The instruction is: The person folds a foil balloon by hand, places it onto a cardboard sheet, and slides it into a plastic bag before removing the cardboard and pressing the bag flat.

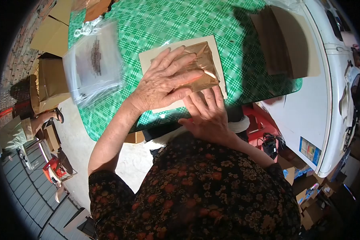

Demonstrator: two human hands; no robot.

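Observation:
A shiny brown packet, wrapped in what looks like clear plastic, lies on a flat cream cardboard sheet on the green checked table. My left hand rests across the packet's left part, its fingers stretched out and spread. At the packet's near edge is my right hand, with its fingers extended and the fingertips touching the packet's lower side. Neither hand is wrapped around anything. The underside of the packet and part of its left side are hidden by my left hand.
A stack of clear plastic bags lies at the table's left. Brown cardboard sheets are stacked at the right, near a white refrigerator. Below the table's right edge is a red stool. Cardboard boxes stand at left.

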